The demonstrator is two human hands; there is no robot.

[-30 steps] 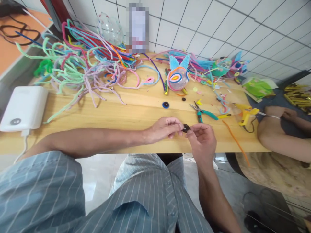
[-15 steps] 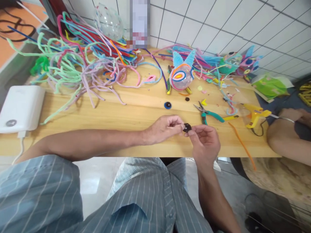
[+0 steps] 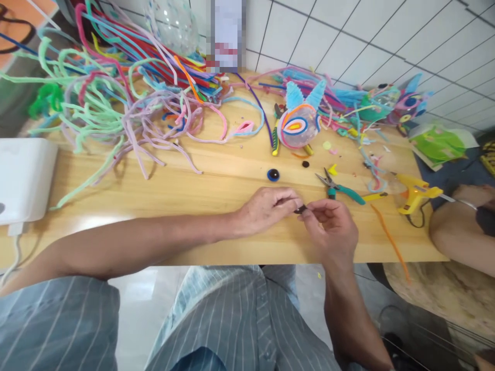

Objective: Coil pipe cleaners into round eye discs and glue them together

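My left hand [image 3: 266, 207] and my right hand [image 3: 332, 229] meet over the front part of the wooden table [image 3: 193, 180]. Both pinch one small black round piece [image 3: 299, 209] between their fingertips. Just beyond them lies a blue and black disc [image 3: 273, 174], and a tiny black dot [image 3: 305, 164] sits farther back. A clear ball figure with blue ears and coloured rings [image 3: 298, 123] stands behind that.
Green-handled pliers [image 3: 340, 187], a yellow glue gun [image 3: 415, 189] and an orange pipe cleaner [image 3: 389, 239] lie to the right. Heaps of coloured pipe cleaners [image 3: 127, 98] cover the back left. A white box [image 3: 23, 178] sits at the left edge. Another person's arm [image 3: 460, 226] rests at the right.
The view has shifted, so everything on the table sits a little lower and to the right. My hands stay together on the small black piece, which now shows less between the fingers.
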